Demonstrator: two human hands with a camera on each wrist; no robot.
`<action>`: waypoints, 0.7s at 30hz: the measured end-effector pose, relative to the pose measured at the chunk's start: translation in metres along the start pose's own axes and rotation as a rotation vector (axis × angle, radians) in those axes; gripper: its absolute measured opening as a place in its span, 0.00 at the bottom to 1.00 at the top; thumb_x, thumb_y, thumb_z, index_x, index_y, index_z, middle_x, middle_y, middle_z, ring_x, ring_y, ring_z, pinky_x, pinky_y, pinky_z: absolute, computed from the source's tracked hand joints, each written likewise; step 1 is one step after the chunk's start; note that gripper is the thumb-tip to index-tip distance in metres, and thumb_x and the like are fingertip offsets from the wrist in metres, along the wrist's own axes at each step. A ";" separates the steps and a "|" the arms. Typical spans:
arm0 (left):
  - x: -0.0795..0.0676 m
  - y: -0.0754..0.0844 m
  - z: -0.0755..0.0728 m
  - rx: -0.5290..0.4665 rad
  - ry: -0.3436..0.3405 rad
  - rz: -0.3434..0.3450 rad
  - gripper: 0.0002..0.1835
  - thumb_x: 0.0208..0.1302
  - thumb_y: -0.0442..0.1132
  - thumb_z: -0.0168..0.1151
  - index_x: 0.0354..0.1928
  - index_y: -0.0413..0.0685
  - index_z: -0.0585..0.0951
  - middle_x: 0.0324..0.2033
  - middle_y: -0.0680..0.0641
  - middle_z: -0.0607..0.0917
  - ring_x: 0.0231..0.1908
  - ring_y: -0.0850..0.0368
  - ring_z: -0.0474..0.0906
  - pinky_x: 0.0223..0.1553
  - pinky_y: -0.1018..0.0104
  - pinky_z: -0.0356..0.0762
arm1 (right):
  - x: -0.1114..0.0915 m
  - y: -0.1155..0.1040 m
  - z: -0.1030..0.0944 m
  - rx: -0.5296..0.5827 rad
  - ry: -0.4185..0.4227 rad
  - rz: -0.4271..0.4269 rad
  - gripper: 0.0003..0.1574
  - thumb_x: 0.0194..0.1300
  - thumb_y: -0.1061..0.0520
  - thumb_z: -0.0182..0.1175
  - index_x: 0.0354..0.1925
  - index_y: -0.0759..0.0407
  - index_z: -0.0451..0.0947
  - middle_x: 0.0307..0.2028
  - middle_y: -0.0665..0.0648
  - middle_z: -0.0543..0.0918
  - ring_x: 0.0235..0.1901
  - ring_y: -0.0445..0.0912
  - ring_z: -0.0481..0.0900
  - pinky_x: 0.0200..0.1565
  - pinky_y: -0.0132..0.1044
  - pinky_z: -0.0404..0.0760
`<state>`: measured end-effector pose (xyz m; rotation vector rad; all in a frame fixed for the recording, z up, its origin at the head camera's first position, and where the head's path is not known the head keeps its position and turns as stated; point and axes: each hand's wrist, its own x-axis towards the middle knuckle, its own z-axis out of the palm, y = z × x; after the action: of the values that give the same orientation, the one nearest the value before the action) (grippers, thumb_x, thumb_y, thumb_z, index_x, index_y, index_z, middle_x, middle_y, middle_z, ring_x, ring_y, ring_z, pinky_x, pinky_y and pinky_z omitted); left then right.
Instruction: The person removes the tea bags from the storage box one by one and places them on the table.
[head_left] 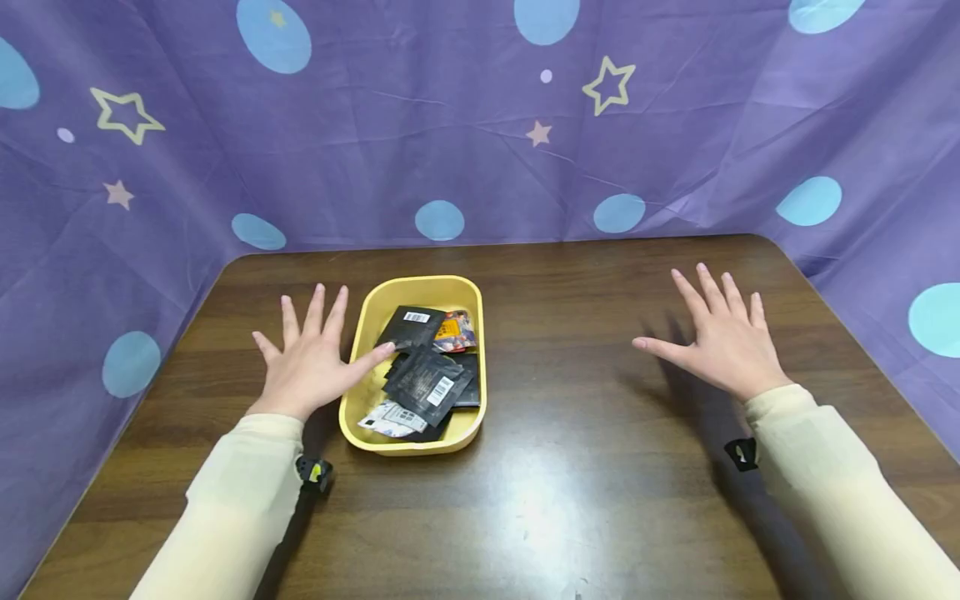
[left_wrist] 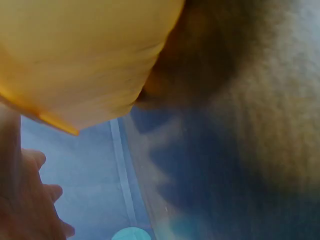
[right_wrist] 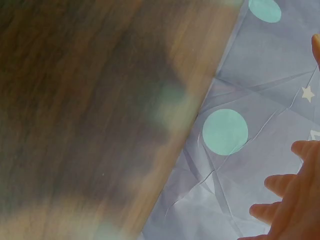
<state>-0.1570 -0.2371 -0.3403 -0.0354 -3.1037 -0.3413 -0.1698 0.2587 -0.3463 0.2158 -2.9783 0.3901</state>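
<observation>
My left hand is spread over the left part of the table, its thumb reaching across the near-left rim of a yellow plastic basin. Inside the basin lie several flat black packets with white barcode labels, a colourful orange and red packet and a white patterned packet. Held above the table's right side, my right hand has its fingers spread and holds nothing. In the left wrist view the basin's yellow wall fills the upper left, beside the left hand's fingers.
The brown wooden table has rounded far corners and a bright light reflection near its front. A purple curtain with blue dots and stars hangs behind it and along both sides. Dark straps with small devices sit at both wrists.
</observation>
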 end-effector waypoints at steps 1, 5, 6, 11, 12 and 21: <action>0.000 0.000 -0.001 -0.008 -0.001 -0.005 0.60 0.54 0.85 0.41 0.79 0.62 0.34 0.78 0.43 0.31 0.72 0.30 0.16 0.55 0.14 0.21 | 0.000 0.000 0.000 0.000 -0.003 -0.001 0.69 0.54 0.17 0.56 0.80 0.43 0.39 0.79 0.65 0.43 0.75 0.69 0.38 0.68 0.73 0.33; 0.002 0.000 -0.004 -0.055 -0.002 -0.022 0.59 0.56 0.83 0.43 0.79 0.62 0.33 0.78 0.43 0.32 0.72 0.28 0.18 0.56 0.14 0.28 | 0.002 -0.001 -0.001 0.000 -0.004 -0.006 0.70 0.53 0.17 0.57 0.80 0.43 0.39 0.79 0.65 0.43 0.75 0.69 0.38 0.68 0.73 0.33; 0.003 0.001 -0.005 -0.069 -0.002 -0.026 0.59 0.57 0.82 0.43 0.79 0.62 0.32 0.78 0.44 0.32 0.72 0.28 0.19 0.57 0.14 0.31 | 0.003 -0.001 -0.002 0.001 -0.004 -0.007 0.70 0.53 0.17 0.57 0.80 0.43 0.39 0.79 0.65 0.43 0.75 0.69 0.38 0.68 0.73 0.33; 0.005 0.002 -0.004 -0.133 -0.004 -0.030 0.57 0.59 0.80 0.44 0.79 0.62 0.32 0.79 0.43 0.34 0.73 0.23 0.31 0.62 0.18 0.43 | 0.006 -0.003 -0.004 0.007 0.005 -0.012 0.69 0.54 0.18 0.57 0.80 0.43 0.40 0.78 0.65 0.44 0.76 0.69 0.38 0.68 0.73 0.33; 0.005 0.002 -0.003 -0.148 -0.005 -0.030 0.57 0.59 0.80 0.45 0.79 0.62 0.32 0.79 0.42 0.35 0.73 0.23 0.34 0.62 0.19 0.46 | 0.006 -0.004 -0.005 0.009 0.006 -0.014 0.69 0.54 0.18 0.57 0.80 0.43 0.40 0.78 0.65 0.44 0.76 0.69 0.38 0.69 0.73 0.33; 0.005 -0.007 0.007 -0.408 -0.003 0.005 0.54 0.67 0.66 0.54 0.79 0.57 0.32 0.74 0.26 0.52 0.71 0.27 0.53 0.68 0.32 0.53 | 0.014 -0.020 -0.009 0.040 0.002 -0.049 0.68 0.53 0.19 0.59 0.79 0.44 0.44 0.78 0.64 0.46 0.76 0.67 0.40 0.71 0.69 0.34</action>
<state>-0.1622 -0.2428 -0.3482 -0.0495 -2.9766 -0.9654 -0.1797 0.2406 -0.3305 0.2919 -2.9585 0.4436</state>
